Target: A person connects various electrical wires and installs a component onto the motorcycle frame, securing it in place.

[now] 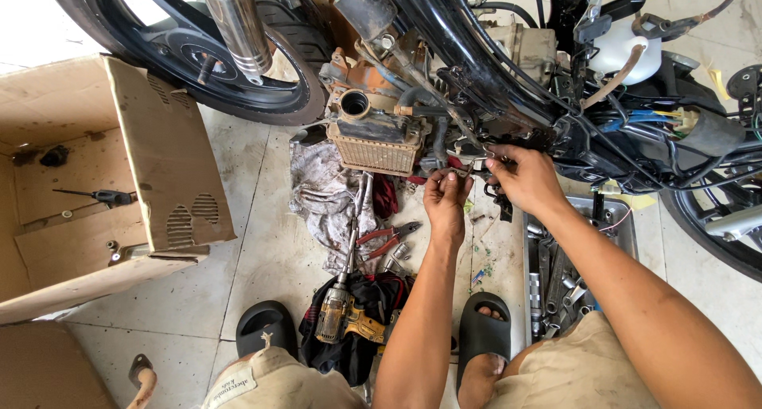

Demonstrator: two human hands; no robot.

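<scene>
The cardboard box (pixel 171 159) lies open on the left with a screwdriver (pixel 99 195) inside; pliers (pixel 389 238) and a cordless driver (pixel 341 314) sit on the floor by the rag (pixel 321 198). The motorbike (pixel 476 67) is stripped of panels, radiator (pixel 373 143) exposed, so work looks midway. The left hand (pixel 446 196) pinches a small metal part (pixel 468 169) under the frame; the right hand (pixel 528 179) closes its fingertips on the same spot
</scene>
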